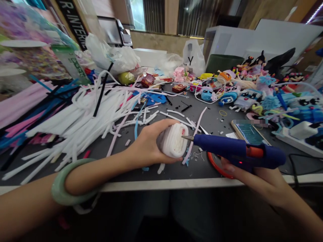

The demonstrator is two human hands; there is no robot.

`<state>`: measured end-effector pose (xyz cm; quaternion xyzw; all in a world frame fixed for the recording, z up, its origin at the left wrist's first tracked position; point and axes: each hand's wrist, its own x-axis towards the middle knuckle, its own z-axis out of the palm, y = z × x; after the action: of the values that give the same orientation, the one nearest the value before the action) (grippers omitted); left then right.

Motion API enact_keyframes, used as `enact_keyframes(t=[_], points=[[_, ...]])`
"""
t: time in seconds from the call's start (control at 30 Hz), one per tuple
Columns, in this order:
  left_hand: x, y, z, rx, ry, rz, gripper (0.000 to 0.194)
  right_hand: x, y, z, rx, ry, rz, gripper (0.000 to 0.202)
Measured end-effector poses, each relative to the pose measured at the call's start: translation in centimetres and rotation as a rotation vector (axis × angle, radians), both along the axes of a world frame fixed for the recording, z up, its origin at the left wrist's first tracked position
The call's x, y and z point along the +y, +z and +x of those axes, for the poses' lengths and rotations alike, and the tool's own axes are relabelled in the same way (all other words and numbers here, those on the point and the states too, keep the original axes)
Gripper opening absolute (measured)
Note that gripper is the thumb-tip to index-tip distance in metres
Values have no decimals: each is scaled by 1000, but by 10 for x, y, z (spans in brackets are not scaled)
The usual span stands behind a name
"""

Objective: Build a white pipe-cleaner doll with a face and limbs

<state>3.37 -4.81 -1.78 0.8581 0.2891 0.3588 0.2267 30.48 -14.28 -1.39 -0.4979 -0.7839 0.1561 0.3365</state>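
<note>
My left hand is wrapped round a white rolled bundle, which looks like coiled fuzzy pipe cleaners, its end turned to the right. In my right hand is a dark blue hot glue gun with an orange part and a small red light. The gun's metal nozzle points left and lies at the face of the bundle; whether it touches cannot be made out. Red-orange scissors lie on the table beneath the gun, partly hidden by it and my right hand.
Long white pipe cleaners heap on the left, with pink, blue and black ones beyond. Small plush-like figures crowd the right. A phone and a white power strip lie right of the gun. Cut scraps litter the grey table.
</note>
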Motion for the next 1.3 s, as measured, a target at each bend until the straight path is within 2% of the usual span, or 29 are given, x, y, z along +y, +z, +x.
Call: enact_keyframes(t=[0.27, 0.63, 0.93, 1.3], points=[[0, 0, 0, -10, 0, -8, 66, 0, 7, -3, -67, 11, 11, 21], [0, 0, 0, -2, 2, -9, 67, -1, 9, -7, -13, -33, -6, 19], [0, -1, -1, -9, 10, -22, 69, -2, 3, 2, 30, -4, -63, 13], [1, -1, 0, -10, -5, -13, 67, -4, -3, 5, 92, 16, -81, 17]])
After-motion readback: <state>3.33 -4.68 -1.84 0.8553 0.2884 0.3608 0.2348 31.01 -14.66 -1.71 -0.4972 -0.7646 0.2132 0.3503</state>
